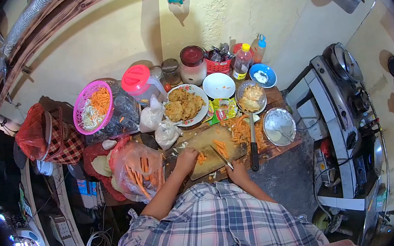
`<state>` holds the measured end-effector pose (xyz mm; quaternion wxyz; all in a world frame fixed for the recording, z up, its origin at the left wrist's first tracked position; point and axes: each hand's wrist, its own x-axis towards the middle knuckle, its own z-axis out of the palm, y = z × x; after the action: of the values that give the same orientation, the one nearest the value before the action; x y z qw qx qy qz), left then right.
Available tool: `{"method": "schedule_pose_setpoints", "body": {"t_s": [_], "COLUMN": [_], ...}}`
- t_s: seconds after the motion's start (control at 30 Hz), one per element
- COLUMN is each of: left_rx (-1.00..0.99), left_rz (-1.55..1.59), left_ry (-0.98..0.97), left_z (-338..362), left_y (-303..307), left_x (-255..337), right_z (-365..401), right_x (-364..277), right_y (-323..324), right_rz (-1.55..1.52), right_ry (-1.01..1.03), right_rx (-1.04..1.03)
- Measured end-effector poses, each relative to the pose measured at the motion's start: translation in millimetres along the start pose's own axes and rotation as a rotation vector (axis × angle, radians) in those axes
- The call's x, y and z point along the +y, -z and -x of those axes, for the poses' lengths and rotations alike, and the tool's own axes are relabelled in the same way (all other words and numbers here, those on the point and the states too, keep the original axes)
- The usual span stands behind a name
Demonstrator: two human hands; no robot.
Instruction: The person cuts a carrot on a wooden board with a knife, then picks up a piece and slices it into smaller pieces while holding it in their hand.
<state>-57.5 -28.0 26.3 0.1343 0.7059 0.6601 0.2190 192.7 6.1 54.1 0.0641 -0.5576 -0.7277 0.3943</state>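
A wooden cutting board (pixel 209 143) lies in front of me with cut carrot sticks (pixel 220 148) on it. My right hand (pixel 237 172) is closed round the handle of a knife (pixel 221 156), whose blade slants up and left over the board beside the sticks. On the board's left edge rests my left hand (pixel 187 159), its fingers curled in. A few small carrot pieces (pixel 202 158) lie right by its fingertips. Whether the fingers grip anything is hidden. Beyond the board's right side is a heap of carrot strips (pixel 239 131).
Left of the board sits a plastic bag of carrots (pixel 140 172). Behind stand a plate of fritters (pixel 186 106), a white bowl (pixel 219 86) and a pink basket (pixel 93 107) of shreds. A black-handled skimmer (pixel 253 150) lies at right near a batter bowl (pixel 279 127). A stove (pixel 343 98) stands farther right.
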Motion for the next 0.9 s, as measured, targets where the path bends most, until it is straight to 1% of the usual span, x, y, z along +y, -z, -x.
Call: {"method": "schedule_pose_setpoints", "body": {"t_s": [0.07,0.13,0.17,0.2,0.27,0.33,0.37,0.43,0.47,0.5,0.53,0.6,0.67,0.73,0.9], "left_rx": [-0.009,0.104,0.102,0.103,0.108,0.098,0.098,0.039,0.039,0.058,0.076,0.070,0.061,0.154,0.142], "left_rz": [-0.040,0.045,0.046,0.043,0.038,0.124,0.126,0.097,0.099,0.092,0.084,0.049,0.014,-0.032,-0.053], "left_ry": [-0.010,-0.003,-0.006,-0.020,-0.033,-0.125,-0.128,-0.165,-0.168,-0.226,-0.283,-0.285,-0.284,-0.350,-0.321], "left_z": [0,-4,-7,-10,-18,-24,-24,-21,-18,-17,-16,-11,-7,-4,7], "left_y": [0,6,7,7,7,10,4,-15,-22,-24,-26,-25,-22,-25,-26], "left_x": [1,10,15,22,36,52,53,50,46,44,41,40,39,35,32], "right_z": [-3,2,4,5,4,4,4,7,8,8,9,9,8,7,-3], "right_x": [11,8,6,7,8,11,13,10,9,9,9,10,9,9,20], "right_y": [-7,-8,-9,-7,-4,-6,-6,-5,-5,-5,-5,-6,-6,-8,-23], "right_rz": [0.041,0.025,0.009,0.008,-0.024,-0.001,0.022,-0.019,-0.061,-0.060,-0.014,0.031,0.021,0.017,0.029], "right_ry": [0.165,0.165,0.168,0.166,0.027,0.047,0.067,0.097,0.131,0.130,0.155,0.177,0.098,0.120,0.165], "right_rx": [0.001,0.049,0.093,0.094,0.067,0.090,0.115,0.148,0.176,0.178,0.169,0.155,0.092,0.079,0.037]}}
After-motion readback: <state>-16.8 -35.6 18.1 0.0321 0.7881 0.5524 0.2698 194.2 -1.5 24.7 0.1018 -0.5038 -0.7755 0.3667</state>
